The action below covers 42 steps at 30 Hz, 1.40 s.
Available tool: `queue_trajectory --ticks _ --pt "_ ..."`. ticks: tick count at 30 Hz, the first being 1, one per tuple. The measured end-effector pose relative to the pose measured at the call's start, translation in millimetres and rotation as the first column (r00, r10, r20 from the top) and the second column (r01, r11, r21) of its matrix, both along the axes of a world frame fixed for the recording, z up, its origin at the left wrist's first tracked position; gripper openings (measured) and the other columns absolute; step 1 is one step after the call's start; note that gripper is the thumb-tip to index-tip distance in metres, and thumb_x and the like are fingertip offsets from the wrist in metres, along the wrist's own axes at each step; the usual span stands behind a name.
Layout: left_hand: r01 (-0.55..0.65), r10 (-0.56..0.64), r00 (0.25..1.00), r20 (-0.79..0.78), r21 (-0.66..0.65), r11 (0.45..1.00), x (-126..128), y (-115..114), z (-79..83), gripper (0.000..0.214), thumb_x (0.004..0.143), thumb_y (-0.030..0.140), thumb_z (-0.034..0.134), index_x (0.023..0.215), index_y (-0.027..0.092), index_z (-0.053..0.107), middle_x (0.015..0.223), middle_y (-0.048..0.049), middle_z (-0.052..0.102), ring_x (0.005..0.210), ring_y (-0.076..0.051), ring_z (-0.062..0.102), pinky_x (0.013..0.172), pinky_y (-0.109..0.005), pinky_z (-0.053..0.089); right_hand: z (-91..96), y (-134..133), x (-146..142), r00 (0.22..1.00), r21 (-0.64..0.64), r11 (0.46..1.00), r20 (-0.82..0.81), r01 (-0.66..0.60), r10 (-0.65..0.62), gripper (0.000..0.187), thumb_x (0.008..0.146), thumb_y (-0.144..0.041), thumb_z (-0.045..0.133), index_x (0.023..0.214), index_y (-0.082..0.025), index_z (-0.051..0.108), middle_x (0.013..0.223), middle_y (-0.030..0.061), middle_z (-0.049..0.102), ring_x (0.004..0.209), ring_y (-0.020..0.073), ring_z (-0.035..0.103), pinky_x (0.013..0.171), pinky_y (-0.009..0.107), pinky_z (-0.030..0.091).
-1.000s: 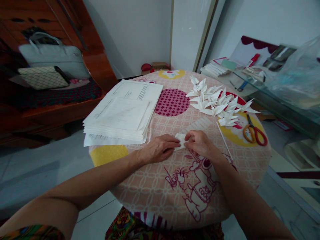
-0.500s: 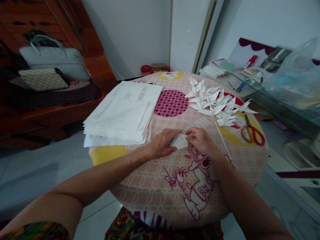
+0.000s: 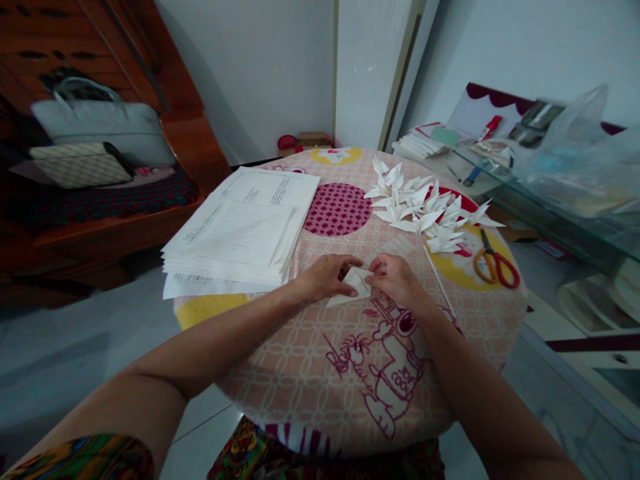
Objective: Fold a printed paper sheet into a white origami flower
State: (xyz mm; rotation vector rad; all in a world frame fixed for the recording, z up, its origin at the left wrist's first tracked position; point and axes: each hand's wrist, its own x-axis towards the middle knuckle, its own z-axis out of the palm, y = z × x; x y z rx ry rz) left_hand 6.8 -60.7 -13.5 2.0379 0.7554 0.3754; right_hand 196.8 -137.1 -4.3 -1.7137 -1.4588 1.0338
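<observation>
A small folded piece of white paper lies on the round, cloth-covered table, between my two hands. My left hand is curved at its left side, with thumb and fingers closed on the paper's edges. From the right, my right hand pinches the paper's right edge between thumb and fingertips. Beyond my right hand lies a heap of folded white paper cranes. A thin white stick rests to the right of that hand.
A stack of printed paper sheets covers the table's left side. Scissors with orange and red handles lie near its right edge. A glass shelf with a plastic bag stands at right. On the left is a wooden bench with bags.
My left hand has gone from lying flat over the paper to curling round it. A flap of the paper now stands raised between my fingers. The view has shifted slightly.
</observation>
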Motion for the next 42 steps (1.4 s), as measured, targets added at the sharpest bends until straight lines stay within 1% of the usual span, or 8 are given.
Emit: queue_trajectory --ticks 3,6,9,12,19,27,33,42 --pt "-0.012 0.039 0.993 0.112 -0.233 0.972 -2.1 -2.4 -1.4 0.058 0.056 0.024 0.085 0.111 0.015 0.070 0.066 0.0051 0.062 0.061 -0.011 0.055 0.060 -0.023 0.038 2.9 1.4 3.0 0.993 0.082 0.996 -0.115 0.030 -0.020 0.018 0.069 -0.026 0.070 0.078 -0.019 0.056 0.049 -0.0075 0.054 0.036 0.0080 0.045 0.038 0.020 0.033" --pt "-0.035 0.175 0.953 0.248 -0.485 0.874 -2.8 -4.3 -1.1 0.046 0.054 0.023 0.086 0.096 0.011 0.071 0.079 -0.0023 0.071 0.069 -0.014 0.062 0.064 -0.024 0.044 3.5 3.0 4.3 0.963 0.200 0.963 -0.233 0.180 -0.132 0.027 0.071 -0.039 0.073 0.084 -0.017 0.063 0.053 -0.0054 0.058 0.041 0.0105 0.052 0.040 0.021 0.040" --pt "-0.083 0.330 0.883 0.332 -0.583 0.808 -2.0 -7.3 2.8 0.038 0.053 0.021 0.087 0.087 0.010 0.071 0.079 -0.0043 0.072 0.067 -0.014 0.062 0.062 -0.024 0.045 2.6 3.2 -0.3 0.941 0.186 0.967 -0.321 0.173 -0.107 0.034 0.073 -0.048 0.073 0.079 -0.015 0.068 0.060 0.0015 0.067 0.051 0.0143 0.062 0.046 0.024 0.049" --pt "-0.098 0.387 0.839 0.382 -0.594 0.799 -1.1 -11.3 8.3 0.036 0.056 0.022 0.087 0.087 0.011 0.072 0.078 -0.0033 0.072 0.064 -0.012 0.061 0.061 -0.023 0.045 2.8 2.2 -9.6 0.912 0.143 0.985 -0.410 0.094 -0.028 0.034 0.072 -0.048 0.075 0.078 -0.015 0.071 0.060 0.0032 0.070 0.051 0.0157 0.064 0.048 0.025 0.052" --pt "-0.142 0.394 0.826 0.403 -0.528 0.837 0.8 -16.2 9.8 0.040 0.054 0.025 0.089 0.085 0.011 0.069 0.073 -0.0007 0.069 0.062 -0.012 0.061 0.058 -0.022 0.044 6.0 1.2 -20.8 0.824 0.135 0.976 -0.562 0.174 -0.069 0.031 0.063 -0.040 0.082 0.081 -0.015 0.075 0.070 0.0035 0.075 0.055 0.0169 0.068 0.051 0.028 0.058" --pt "-0.257 0.435 0.810 0.393 -0.428 0.866 -0.5 -13.3 7.4 0.033 0.064 0.036 0.085 0.072 0.012 0.064 0.067 -0.0004 0.065 0.058 -0.010 0.055 0.054 -0.021 0.038 4.0 -2.1 -21.7 0.843 0.223 0.950 -0.534 0.218 -0.068 0.027 0.068 -0.037 0.080 0.083 -0.015 0.078 0.072 0.0038 0.076 0.054 0.0151 0.067 0.052 0.026 0.059" --pt "-0.152 0.467 0.765 0.443 -0.581 0.799 -0.3 -13.2 9.8 0.039 0.056 0.031 0.089 0.078 0.013 0.062 0.072 -0.0021 0.070 0.061 -0.012 0.062 0.057 -0.021 0.043 2.7 -0.5 -24.3 0.843 0.222 0.954 -0.536 0.203 -0.055 0.028 0.069 -0.039 0.080 0.084 -0.015 0.077 0.069 0.0035 0.075 0.052 0.0159 0.067 0.050 0.027 0.059" --pt "-0.172 0.508 0.798 0.325 -0.685 0.708 0.2 -17.5 18.5 0.030 0.057 0.030 0.084 0.075 0.009 0.072 0.071 -0.0054 0.071 0.060 -0.014 0.063 0.060 -0.026 0.048 4.0 -4.3 -23.9 0.912 0.301 0.948 -0.410 0.107 0.027 0.023 0.077 -0.033 0.072 0.089 -0.015 0.079 0.064 0.0018 0.072 0.051 0.0158 0.066 0.048 0.026 0.058"
